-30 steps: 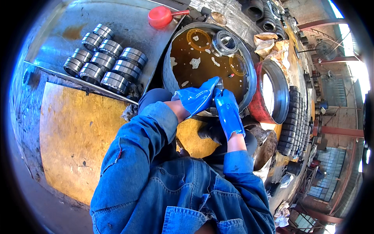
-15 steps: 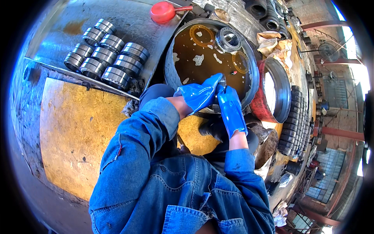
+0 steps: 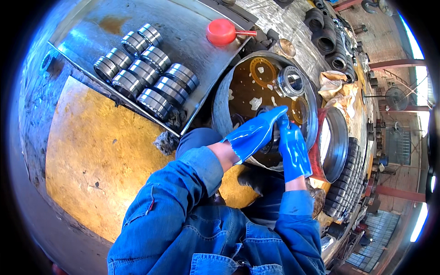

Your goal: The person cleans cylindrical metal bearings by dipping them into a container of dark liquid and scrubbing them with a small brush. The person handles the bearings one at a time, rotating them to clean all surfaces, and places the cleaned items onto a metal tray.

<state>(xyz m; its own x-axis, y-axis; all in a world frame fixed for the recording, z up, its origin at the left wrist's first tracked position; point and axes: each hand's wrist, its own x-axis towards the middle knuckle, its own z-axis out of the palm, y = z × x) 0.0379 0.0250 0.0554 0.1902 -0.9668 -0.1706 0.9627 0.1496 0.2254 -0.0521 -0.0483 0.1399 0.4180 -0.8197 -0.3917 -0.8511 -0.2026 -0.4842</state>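
Observation:
Both my hands wear shiny blue gloves and are close together over a round metal tub (image 3: 221, 103) of brown liquid. My left hand (image 3: 257, 132) and my right hand (image 3: 293, 149) are closed round a metal ring (image 3: 275, 135), which the gloves mostly hide. In the tub, past my fingers, a steel bearing (image 3: 291, 81) rests near the far right wall. Beside it, a brown cage ring (image 3: 263, 72) lies in the liquid, and another cage ring (image 3: 300, 111) shows by my right hand. Pale foam patches float on the surface.
On the left, a metal tray (image 3: 96, 34) holds several shiny bearing rings (image 3: 143, 71) in rows and a red dipper (image 3: 221, 32). A large red-rimmed ring (image 3: 337, 146) stands right of the tub, with stacked dark rings (image 3: 341, 183) beyond. Yellow board (image 3: 101, 151) covers the floor.
The view has shifted, so the tub and tray sit lower and further right in the picture. My hands remain together over the tub, the left glove now covering more of the ring.

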